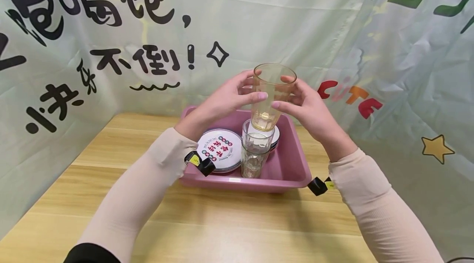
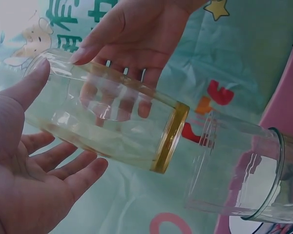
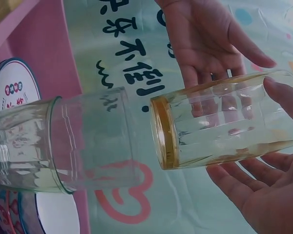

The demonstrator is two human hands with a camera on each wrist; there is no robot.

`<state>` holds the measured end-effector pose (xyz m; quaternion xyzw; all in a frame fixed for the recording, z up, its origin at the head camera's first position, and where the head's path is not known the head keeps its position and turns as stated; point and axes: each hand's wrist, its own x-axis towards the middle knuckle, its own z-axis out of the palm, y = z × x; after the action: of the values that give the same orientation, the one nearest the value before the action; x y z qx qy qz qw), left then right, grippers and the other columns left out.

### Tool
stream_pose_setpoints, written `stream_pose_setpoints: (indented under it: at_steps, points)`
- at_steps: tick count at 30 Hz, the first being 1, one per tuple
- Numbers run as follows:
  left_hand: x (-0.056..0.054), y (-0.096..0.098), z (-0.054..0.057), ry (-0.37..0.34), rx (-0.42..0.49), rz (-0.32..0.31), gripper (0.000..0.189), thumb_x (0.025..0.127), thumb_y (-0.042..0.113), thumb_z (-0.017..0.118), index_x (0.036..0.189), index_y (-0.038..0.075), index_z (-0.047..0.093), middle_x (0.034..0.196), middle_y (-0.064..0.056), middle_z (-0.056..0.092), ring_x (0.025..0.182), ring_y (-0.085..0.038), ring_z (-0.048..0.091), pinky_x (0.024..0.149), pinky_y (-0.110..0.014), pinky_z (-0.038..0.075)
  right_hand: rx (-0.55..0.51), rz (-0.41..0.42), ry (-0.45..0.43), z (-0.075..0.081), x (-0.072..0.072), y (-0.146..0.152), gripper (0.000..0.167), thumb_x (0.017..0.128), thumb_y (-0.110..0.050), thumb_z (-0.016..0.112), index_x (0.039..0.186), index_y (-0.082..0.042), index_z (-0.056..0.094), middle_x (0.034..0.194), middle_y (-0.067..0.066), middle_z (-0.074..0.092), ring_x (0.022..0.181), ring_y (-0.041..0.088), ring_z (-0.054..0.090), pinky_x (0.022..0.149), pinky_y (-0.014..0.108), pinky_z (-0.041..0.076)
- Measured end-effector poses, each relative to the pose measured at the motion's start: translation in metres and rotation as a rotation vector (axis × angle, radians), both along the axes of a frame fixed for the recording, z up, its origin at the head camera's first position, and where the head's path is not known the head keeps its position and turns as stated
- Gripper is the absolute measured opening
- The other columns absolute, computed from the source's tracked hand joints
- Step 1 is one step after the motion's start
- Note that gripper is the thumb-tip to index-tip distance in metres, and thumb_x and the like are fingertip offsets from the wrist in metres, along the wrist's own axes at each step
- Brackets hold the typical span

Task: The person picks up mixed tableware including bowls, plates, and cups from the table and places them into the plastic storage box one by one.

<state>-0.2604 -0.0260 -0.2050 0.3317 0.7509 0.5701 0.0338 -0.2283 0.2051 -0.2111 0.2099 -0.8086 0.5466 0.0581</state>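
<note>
A clear amber-tinted drinking glass (image 1: 267,108) is held upright between both hands, near its rim. My left hand (image 1: 231,95) grips it from the left and my right hand (image 1: 311,106) from the right, thumbs on the near side. Directly below stand clear glasses (image 1: 253,162) stacked one in another inside a pink basin (image 1: 300,172). In the left wrist view, the amber glass's thick base (image 2: 171,139) lies close to the open top of the stacked clear glasses (image 2: 234,165). The right wrist view shows a small gap between base (image 3: 165,134) and stack (image 3: 95,141).
Printed white plates (image 1: 218,150) lie piled in the basin's left part. White round dishes (image 1: 275,135) with dark rims sit behind the clear glasses. The basin stands on a wooden table (image 1: 229,226), against a pale printed cloth (image 1: 222,16).
</note>
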Motion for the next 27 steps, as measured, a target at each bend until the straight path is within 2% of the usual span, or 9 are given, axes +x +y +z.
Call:
stream_pose_setpoints:
  at_steps: [4, 8, 12, 15, 19, 27]
  points:
    - [-0.004, 0.000, -0.003, -0.018, 0.002, 0.017, 0.072, 0.092, 0.031, 0.071, 0.151, 0.017, 0.033, 0.138, -0.005, 0.053, 0.126, -0.022, 0.051, 0.099, -0.034, 0.047, -0.012, 0.001, -0.023, -0.004, -0.004, -0.004, 0.069, 0.088, -0.024, 0.075, 0.147, -0.017, 0.037, 0.138, 0.005, 0.053, 0.119, 0.025, 0.056, 0.093, 0.035, 0.049]
    - [-0.007, 0.002, -0.007, -0.046, 0.030, 0.004, 0.073, 0.091, 0.027, 0.072, 0.151, 0.015, 0.033, 0.138, -0.007, 0.052, 0.125, -0.022, 0.052, 0.097, -0.033, 0.049, -0.018, 0.002, -0.037, -0.009, -0.007, -0.006, 0.068, 0.089, -0.022, 0.074, 0.146, -0.015, 0.038, 0.138, 0.008, 0.053, 0.121, 0.028, 0.055, 0.097, 0.037, 0.047]
    - [-0.009, 0.002, -0.013, -0.066, 0.058, -0.008, 0.073, 0.090, 0.022, 0.073, 0.151, 0.011, 0.033, 0.138, -0.008, 0.051, 0.124, -0.022, 0.053, 0.094, -0.032, 0.051, -0.018, 0.010, -0.049, -0.014, -0.010, -0.007, 0.067, 0.089, -0.022, 0.074, 0.145, -0.014, 0.039, 0.137, 0.008, 0.054, 0.119, 0.027, 0.056, 0.095, 0.036, 0.048]
    - [-0.011, 0.002, -0.018, -0.068, 0.061, -0.002, 0.068, 0.090, 0.021, 0.073, 0.147, 0.010, 0.038, 0.136, -0.007, 0.053, 0.122, -0.022, 0.054, 0.093, -0.032, 0.052, -0.017, 0.017, -0.061, -0.019, -0.011, -0.007, 0.067, 0.088, -0.022, 0.075, 0.144, -0.014, 0.040, 0.137, 0.007, 0.054, 0.118, 0.026, 0.056, 0.094, 0.036, 0.048]
    - [-0.013, 0.001, -0.024, -0.067, 0.034, 0.020, 0.063, 0.089, 0.024, 0.074, 0.143, 0.012, 0.043, 0.132, -0.006, 0.055, 0.120, -0.020, 0.055, 0.097, -0.033, 0.049, -0.024, 0.021, -0.074, -0.024, -0.011, -0.008, 0.067, 0.088, -0.020, 0.075, 0.145, -0.014, 0.040, 0.135, 0.007, 0.054, 0.117, 0.026, 0.057, 0.095, 0.036, 0.048]
    - [-0.016, 0.001, -0.035, -0.076, -0.007, 0.034, 0.070, 0.088, 0.027, 0.076, 0.147, 0.013, 0.040, 0.131, -0.005, 0.058, 0.122, -0.021, 0.053, 0.103, -0.036, 0.044, 0.021, 0.052, -0.110, -0.034, -0.014, -0.005, 0.073, 0.088, -0.024, 0.075, 0.148, -0.009, 0.035, 0.140, 0.009, 0.051, 0.122, 0.027, 0.054, 0.102, 0.041, 0.045]
